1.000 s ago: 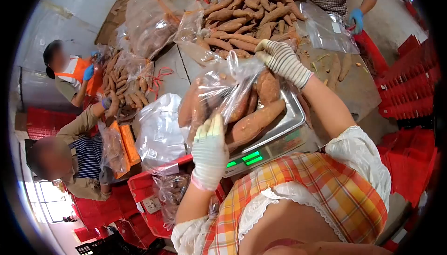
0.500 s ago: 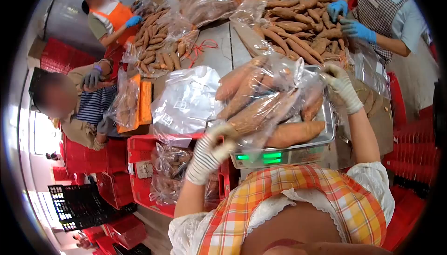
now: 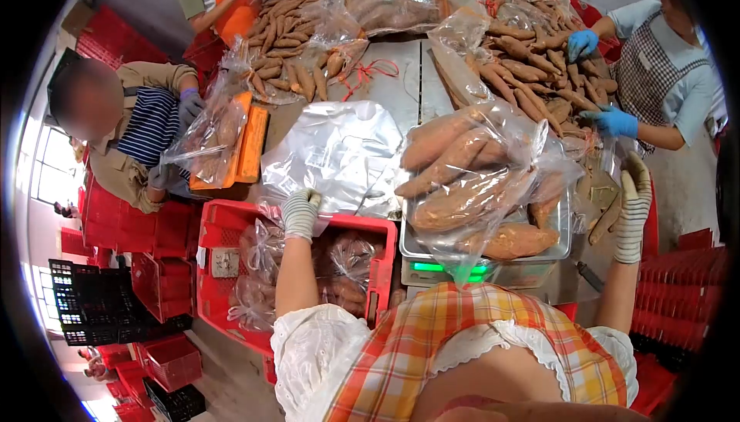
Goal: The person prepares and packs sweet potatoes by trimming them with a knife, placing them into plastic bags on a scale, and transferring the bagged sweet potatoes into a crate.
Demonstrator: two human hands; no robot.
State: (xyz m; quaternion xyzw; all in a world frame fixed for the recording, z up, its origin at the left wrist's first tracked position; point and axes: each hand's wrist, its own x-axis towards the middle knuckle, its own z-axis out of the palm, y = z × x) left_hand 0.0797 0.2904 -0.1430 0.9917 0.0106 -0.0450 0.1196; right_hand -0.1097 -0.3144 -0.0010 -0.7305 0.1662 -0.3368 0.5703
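My left hand [image 3: 301, 212], in a striped white glove, is at the near edge of a stack of clear plastic bags [image 3: 339, 152]. Its fingers are curled on the film there. To the right, a clear bag of large sweet potatoes [image 3: 462, 168] lies on the metal pan of a scale [image 3: 493, 273] with a lit green display. The bag's gathered neck points right. Apart from it, my right hand [image 3: 634, 198] is raised at the table's right side with its fingers stretched out and nothing visible in them.
A red crate [image 3: 389, 268] holding bagged sweet potatoes stands below my left hand. A dark-handled tool [image 3: 590, 276] lies right of the scale. Loose sweet potatoes [image 3: 524, 60] pile up at the back. Co-workers stand left and right; one blue-gloved hand [image 3: 613, 121] is near my right hand.
Both my hands have come off the bag of sweet potatoes, which rests on the scale. My left hand went left to the plastic bags; my right moved outward to the right.
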